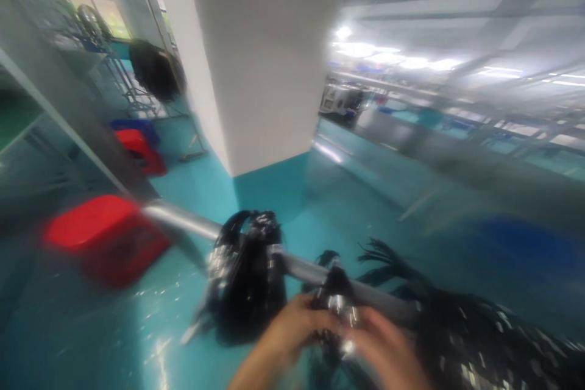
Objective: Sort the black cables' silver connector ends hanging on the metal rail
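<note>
The picture is smeared by motion. My left hand [292, 332] and my right hand [388, 350] meet low in the middle, both closed around a small black bundle with shiny silver parts [337, 304]. The bundle sits at a grey metal rail [183, 219] that runs from the left towards the lower right. A larger black bundle of cords with shiny parts [249, 274] hangs on the rail just left of my hands. More black cords with bright specks [484, 341] lie to the right.
A wide white pillar [265, 55] stands ahead on a teal floor [192, 183]. Red crates [103, 234] and a red and blue stack [139, 146] sit at the left near metal racks. Long workbenches [457, 128] under bright lights stretch at the right.
</note>
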### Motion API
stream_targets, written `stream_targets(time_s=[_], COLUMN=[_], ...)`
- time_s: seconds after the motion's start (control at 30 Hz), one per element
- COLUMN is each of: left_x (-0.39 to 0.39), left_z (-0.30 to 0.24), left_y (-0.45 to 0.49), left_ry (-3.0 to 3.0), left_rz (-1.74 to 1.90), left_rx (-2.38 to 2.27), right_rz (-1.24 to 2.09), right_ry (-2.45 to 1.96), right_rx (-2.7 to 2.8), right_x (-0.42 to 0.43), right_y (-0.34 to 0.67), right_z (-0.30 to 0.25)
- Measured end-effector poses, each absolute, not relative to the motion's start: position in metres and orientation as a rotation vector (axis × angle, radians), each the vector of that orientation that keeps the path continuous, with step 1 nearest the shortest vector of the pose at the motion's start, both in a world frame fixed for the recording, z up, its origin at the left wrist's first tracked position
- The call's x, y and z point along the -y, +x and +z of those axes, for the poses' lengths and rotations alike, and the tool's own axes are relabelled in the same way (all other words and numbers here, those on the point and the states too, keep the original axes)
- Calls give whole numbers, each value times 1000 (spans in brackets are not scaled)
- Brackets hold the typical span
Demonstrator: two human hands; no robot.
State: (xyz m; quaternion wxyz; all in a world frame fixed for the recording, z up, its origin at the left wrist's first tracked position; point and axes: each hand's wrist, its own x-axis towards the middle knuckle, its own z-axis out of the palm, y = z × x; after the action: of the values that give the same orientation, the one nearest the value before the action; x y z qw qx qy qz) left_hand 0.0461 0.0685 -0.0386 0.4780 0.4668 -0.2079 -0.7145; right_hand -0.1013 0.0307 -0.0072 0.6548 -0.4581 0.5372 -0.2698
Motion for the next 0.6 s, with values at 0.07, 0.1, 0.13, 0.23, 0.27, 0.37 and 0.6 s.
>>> stream_targets(time_s=[0.07, 0.1, 0.13, 0.23, 0.27, 0.37, 0.6], left_x=[-68, -68, -68, -68, -68, -67, -68], left_z=[-39, -40, -41, -41, -40, -36, -41], left_y=[47, 48, 48, 49, 49, 49, 49], left_ry=[1122, 1109, 1095, 1064, 1059, 1073, 1132], left_rz=[-1740, -1738, -1738, -1761, -1772, -1791, -1692], left_rx=[525, 537, 544, 524, 510, 487, 540], right_rz=[-583, -572, -568, -583, -585, -576, -572], right_ry=[-1044, -1043, -1033, -918, -879, -826, -820], right_rx=[-1224, -1226, -1222, -1165, -1144, -1104, -1055], right_x=[-31, -31, -30, -29, -29, -26, -24], right_y=[-100, -100, -99, -98, -97, -98, -104], right_z=[-7, -7, -7, -13, -16, -24, -33])
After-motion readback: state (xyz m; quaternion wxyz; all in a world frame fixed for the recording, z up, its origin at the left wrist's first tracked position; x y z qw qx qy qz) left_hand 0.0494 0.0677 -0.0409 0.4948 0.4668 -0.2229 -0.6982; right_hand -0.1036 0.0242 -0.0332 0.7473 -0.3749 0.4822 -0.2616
